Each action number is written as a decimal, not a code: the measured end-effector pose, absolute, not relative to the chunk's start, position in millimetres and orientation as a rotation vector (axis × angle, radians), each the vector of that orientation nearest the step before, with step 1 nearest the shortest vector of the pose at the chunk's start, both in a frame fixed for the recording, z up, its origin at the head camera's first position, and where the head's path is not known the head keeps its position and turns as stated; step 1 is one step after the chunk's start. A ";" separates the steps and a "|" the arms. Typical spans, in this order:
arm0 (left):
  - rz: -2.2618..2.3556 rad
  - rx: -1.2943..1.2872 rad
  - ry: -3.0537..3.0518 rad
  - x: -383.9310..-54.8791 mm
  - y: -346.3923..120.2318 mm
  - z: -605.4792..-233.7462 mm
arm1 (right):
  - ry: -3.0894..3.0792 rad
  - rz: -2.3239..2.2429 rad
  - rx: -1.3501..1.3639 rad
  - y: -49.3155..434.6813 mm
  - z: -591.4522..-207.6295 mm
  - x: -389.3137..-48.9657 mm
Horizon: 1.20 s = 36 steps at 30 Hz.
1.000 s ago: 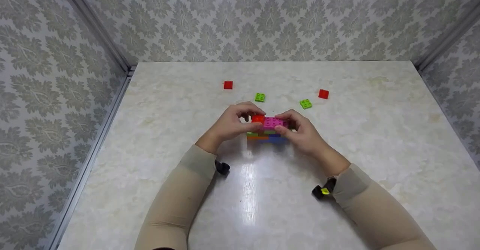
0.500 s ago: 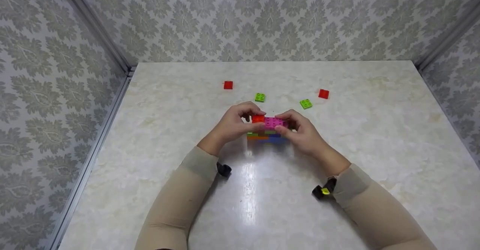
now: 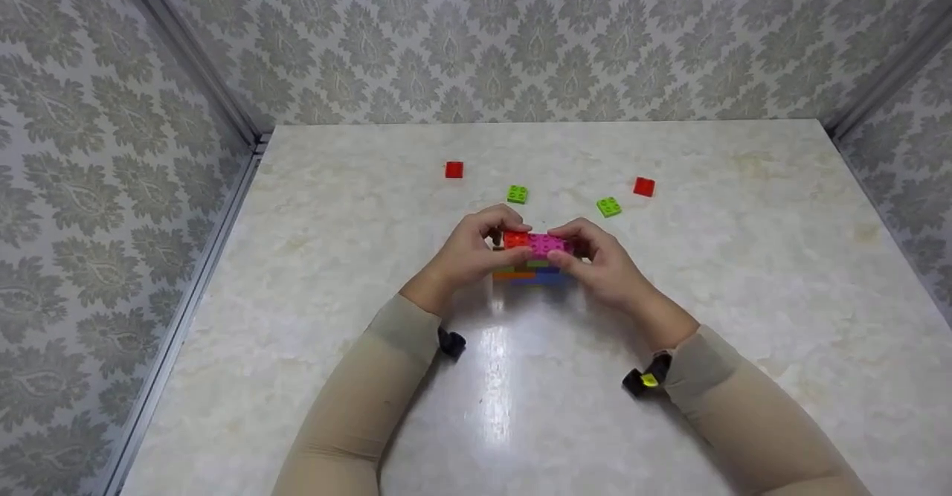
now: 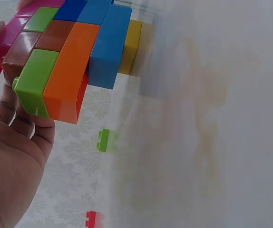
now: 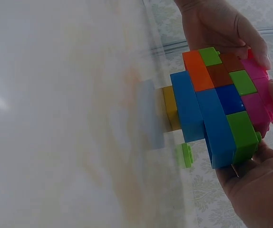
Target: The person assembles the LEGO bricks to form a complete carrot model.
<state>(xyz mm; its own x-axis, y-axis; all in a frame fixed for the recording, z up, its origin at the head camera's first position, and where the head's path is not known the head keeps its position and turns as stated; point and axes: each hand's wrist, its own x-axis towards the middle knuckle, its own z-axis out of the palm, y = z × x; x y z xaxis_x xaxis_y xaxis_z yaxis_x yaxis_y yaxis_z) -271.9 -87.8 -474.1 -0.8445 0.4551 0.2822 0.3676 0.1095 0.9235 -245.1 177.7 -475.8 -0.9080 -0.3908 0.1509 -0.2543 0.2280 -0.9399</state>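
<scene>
A structure of stacked toy building bricks stands on the table between my two hands. Along its top sit a red brick [image 3: 516,239] on the left and pink bricks [image 3: 547,245] on the right. My left hand [image 3: 476,247] pinches the red brick, its thumb along the near side and fingers behind. With thumb and fingers, my right hand [image 3: 604,265] grips the pink end. The wrist views show lower layers: an orange brick [image 4: 72,71], brown bricks [image 5: 219,75], green bricks [image 5: 243,137], blue bricks [image 5: 189,109] and a yellow brick [image 5: 171,108] at the bottom.
Beyond the hands, a red brick [image 3: 454,169] and a green brick [image 3: 517,194] lie loose at the back left. Another green brick [image 3: 608,207] and another red brick [image 3: 644,187] lie to the right. Patterned walls [image 3: 491,42] enclose the marbled table [image 3: 335,206].
My left wrist and forearm have shifted slightly right, and the left thumb reaches further along the near side of the top bricks. My right hand holds nearly still.
</scene>
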 end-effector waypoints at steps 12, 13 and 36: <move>1.822 0.772 2.270 -271.8 -87.9 -472.6 | 2.412 -1.783 -0.551 211.0 -500.7 -272.0; 1.820 0.771 2.269 -271.8 -88.0 -472.2 | 2.456 -1.793 -0.509 214.7 -502.5 -275.5; 1.831 0.768 2.284 -271.6 -88.1 -472.4 | 3.134 -1.045 -0.138 243.0 -508.0 -299.6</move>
